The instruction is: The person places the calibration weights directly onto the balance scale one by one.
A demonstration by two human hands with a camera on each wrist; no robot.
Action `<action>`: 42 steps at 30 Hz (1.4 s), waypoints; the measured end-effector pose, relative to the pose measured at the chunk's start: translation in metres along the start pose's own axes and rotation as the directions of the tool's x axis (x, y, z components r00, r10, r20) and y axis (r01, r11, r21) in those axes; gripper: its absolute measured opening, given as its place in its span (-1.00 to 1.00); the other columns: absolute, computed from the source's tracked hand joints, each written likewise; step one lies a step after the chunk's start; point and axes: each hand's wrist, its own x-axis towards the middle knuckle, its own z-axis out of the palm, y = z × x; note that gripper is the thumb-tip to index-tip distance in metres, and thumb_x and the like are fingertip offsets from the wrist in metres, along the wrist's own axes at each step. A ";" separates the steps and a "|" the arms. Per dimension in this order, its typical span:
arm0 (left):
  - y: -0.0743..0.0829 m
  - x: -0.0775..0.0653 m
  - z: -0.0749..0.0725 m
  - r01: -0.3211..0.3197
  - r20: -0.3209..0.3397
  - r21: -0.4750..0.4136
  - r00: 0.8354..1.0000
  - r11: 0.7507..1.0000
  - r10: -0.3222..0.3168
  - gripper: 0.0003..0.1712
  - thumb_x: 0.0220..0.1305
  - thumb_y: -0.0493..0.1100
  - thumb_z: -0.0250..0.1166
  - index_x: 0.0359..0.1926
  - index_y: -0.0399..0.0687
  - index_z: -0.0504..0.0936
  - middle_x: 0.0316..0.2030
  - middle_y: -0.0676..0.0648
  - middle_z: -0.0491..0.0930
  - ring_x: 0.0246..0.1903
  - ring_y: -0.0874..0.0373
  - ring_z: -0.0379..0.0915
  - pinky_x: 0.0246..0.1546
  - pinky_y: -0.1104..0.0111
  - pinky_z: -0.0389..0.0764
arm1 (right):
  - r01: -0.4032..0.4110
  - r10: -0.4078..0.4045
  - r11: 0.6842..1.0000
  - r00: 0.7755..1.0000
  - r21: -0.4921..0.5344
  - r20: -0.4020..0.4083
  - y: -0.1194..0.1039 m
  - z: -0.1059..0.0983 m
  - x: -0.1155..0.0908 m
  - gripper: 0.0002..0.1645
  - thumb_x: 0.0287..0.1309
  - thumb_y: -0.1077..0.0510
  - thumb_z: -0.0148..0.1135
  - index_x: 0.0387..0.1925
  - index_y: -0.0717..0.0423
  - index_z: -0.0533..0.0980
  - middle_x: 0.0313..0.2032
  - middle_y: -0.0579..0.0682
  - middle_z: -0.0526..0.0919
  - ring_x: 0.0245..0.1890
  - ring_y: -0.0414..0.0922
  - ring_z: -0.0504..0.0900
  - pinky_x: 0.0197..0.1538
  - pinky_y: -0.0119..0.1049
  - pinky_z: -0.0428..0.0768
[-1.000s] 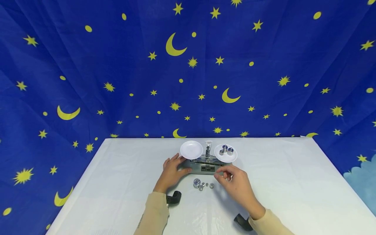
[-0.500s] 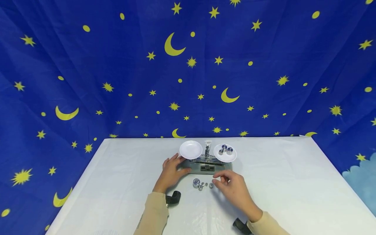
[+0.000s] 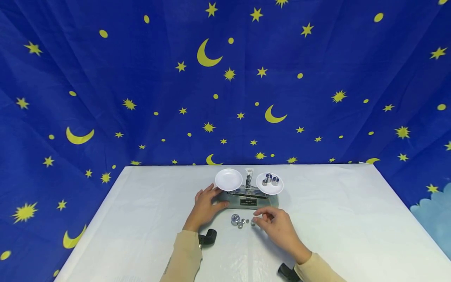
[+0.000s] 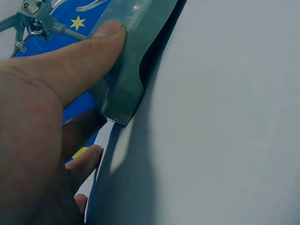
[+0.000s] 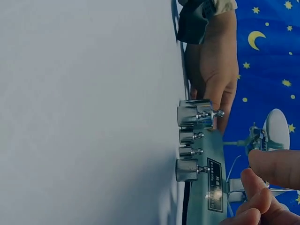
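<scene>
A grey-green balance scale (image 3: 266,202) stands on the table with two white pans. My left hand (image 3: 204,209) grips the left end of its base, thumb (image 4: 96,51) on the front face and fingers behind. In front of the base several metal weights (image 5: 187,169) stand in a loose group. My right hand (image 3: 280,228) is close over the rightmost weight (image 3: 253,223), thumb and forefinger spread a little, other fingers curled. In the right wrist view its fingertips are apart from that weight's knob. The right pan (image 3: 278,190) bears three weights (image 3: 275,180); the left pan (image 3: 228,179) bears nothing.
A white cloth covers the table (image 3: 345,219), with its far edge against a blue curtain (image 3: 169,78) of yellow moons and stars. Black straps (image 3: 208,237) show at both wrists below the beige sleeves (image 3: 184,250).
My right hand has come down and left from the right front of the scale's base to the rightmost loose weight. My left hand and the weights have stayed in place.
</scene>
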 end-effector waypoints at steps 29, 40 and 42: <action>0.001 0.000 0.000 -0.002 -0.005 0.003 1.000 1.000 0.002 -0.35 0.20 0.01 0.45 0.26 -0.18 0.58 0.26 -0.16 0.54 0.43 -0.23 0.16 0.42 -0.27 -0.14 | -0.084 0.083 0.996 0.990 0.010 0.110 0.008 0.006 0.003 -0.79 0.02 0.21 0.50 -0.25 0.11 0.70 -0.58 -0.14 0.45 -0.57 -0.23 0.37 -0.46 -0.42 0.36; 0.001 0.000 0.000 -0.006 -0.003 0.008 1.000 1.000 0.006 -0.35 0.20 0.01 0.45 0.25 -0.19 0.58 0.26 -0.17 0.54 0.43 -0.24 0.16 0.42 -0.27 -0.14 | -0.077 0.078 0.997 0.988 -0.016 0.133 0.010 0.005 0.003 -0.83 0.06 0.20 0.49 -0.27 0.09 0.69 -0.58 -0.14 0.45 -0.58 -0.24 0.37 -0.50 -0.42 0.34; 0.001 -0.001 -0.001 -0.007 -0.005 0.008 1.000 1.000 0.008 -0.35 0.20 0.01 0.45 0.25 -0.19 0.58 0.25 -0.17 0.55 0.43 -0.24 0.16 0.42 -0.27 -0.14 | -0.073 0.075 0.997 0.988 -0.019 0.134 0.010 0.005 0.003 -0.84 0.06 0.20 0.48 -0.27 0.09 0.69 -0.58 -0.14 0.45 -0.58 -0.23 0.37 -0.50 -0.41 0.34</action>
